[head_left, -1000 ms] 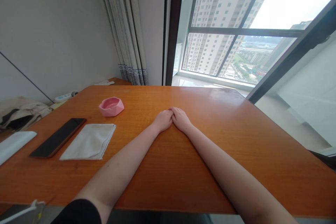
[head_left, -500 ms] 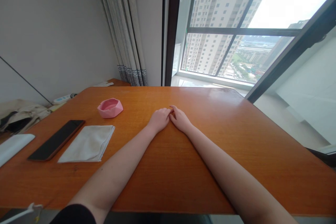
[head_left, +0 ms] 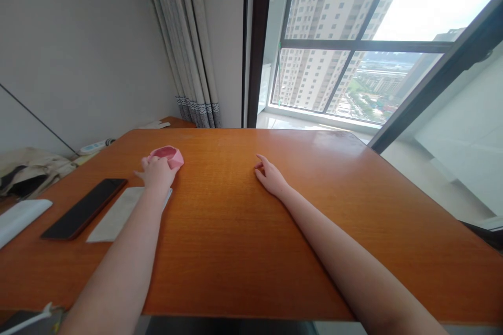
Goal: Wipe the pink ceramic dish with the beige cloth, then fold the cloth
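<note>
My left hand [head_left: 156,170] is at the pink angular ashtray [head_left: 176,159] on the far left part of the table. Its fingers curl over the near rim, and one finger sticks out to the left. The hand hides the front of the ashtray and some of the fingertips. My right hand [head_left: 271,178] rests on the wooden table [head_left: 236,251] near the middle. It holds nothing, with its fingers stretched and a little apart. A folded pale cloth [head_left: 118,214] lies partly beneath my left forearm in view.
A dark phone-like slab [head_left: 84,209] lies left of the cloth, and a white object [head_left: 23,217] sits at the table's left edge. Beyond that are a bundle of fabric [head_left: 35,172] and a power strip [head_left: 92,147]. A curtain [head_left: 188,52] and window stand behind.
My left hand has left my right hand and moved leftward to the pink ashtray. The ashtray and my right hand stay where they were.
</note>
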`<state>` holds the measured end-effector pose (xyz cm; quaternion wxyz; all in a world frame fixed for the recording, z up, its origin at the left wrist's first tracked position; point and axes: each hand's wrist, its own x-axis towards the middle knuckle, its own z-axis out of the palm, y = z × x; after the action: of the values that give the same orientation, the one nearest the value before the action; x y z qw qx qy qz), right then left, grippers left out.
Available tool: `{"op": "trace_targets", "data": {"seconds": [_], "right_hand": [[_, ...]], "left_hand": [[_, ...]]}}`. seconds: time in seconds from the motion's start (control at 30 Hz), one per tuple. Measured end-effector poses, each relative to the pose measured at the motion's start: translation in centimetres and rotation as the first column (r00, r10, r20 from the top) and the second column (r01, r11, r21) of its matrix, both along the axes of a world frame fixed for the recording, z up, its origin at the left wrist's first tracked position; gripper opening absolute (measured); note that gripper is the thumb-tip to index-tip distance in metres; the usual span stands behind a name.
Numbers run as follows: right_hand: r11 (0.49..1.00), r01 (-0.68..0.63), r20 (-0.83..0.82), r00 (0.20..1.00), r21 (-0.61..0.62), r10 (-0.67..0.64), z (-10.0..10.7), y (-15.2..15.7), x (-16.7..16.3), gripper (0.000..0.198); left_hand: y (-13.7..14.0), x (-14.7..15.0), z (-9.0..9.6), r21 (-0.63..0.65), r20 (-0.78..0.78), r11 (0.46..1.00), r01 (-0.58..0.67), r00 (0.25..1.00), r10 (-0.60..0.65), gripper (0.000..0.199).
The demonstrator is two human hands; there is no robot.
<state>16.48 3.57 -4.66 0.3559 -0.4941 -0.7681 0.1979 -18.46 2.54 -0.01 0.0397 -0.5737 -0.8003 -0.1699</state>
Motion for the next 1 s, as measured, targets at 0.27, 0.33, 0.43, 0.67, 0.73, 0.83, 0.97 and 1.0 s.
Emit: {"op": "trace_targets", "data": {"seconds": [0.27,0.33,0.43,0.67,0.73,0.83,0.97,1.0], "right_hand": [[0.979,0.150,-0.402,0.895,-0.137,-0.193,0.1,0.9,0.1,0.039],[0.984,0.120,-0.412,0.896,-0.131,-0.165,0.3,0.9,0.1,0.035],[0.989,0.082,-0.413,0.902,-0.121,-0.125,0.4,0.8,0.1,0.035],[0.992,0.041,-0.391,0.916,-0.123,-0.086,0.4,1.2,0.6,0.041],[0.996,0.031,-0.367,0.928,-0.080,-0.058,0.5,1.2,0.7,0.041],[0.998,0.054,-0.352,0.934,-0.024,-0.059,0.5,1.2,0.7,0.041],[0.996,0.083,-0.363,0.928,-0.030,-0.088,0.2,1.4,0.7,0.040],[0.996,0.081,-0.369,0.925,-0.036,-0.088,0.1,1.5,0.8,0.040]], "left_hand": [[0.9,6.1,-0.2,0.311,-0.067,0.834,0.457,0.885,-0.460,0.029],[-0.2,9.8,0.1,0.326,-0.058,0.746,0.581,0.800,-0.598,0.026],[-2.6,14.7,0.2,0.332,-0.001,0.644,0.690,0.682,-0.731,0.023],[-5.4,18.1,-0.4,0.247,0.084,0.570,0.783,0.569,-0.818,0.032],[-5.4,18.1,-0.4,0.230,0.091,0.577,0.783,0.574,-0.814,0.034],[-5.3,18.1,-0.4,0.204,0.075,0.577,0.791,0.575,-0.814,0.032],[-5.5,18.3,-0.5,0.148,0.037,0.578,0.803,0.579,-0.814,0.038],[-5.6,18.3,-0.4,0.136,0.025,0.575,0.807,0.577,-0.816,0.040]]}}
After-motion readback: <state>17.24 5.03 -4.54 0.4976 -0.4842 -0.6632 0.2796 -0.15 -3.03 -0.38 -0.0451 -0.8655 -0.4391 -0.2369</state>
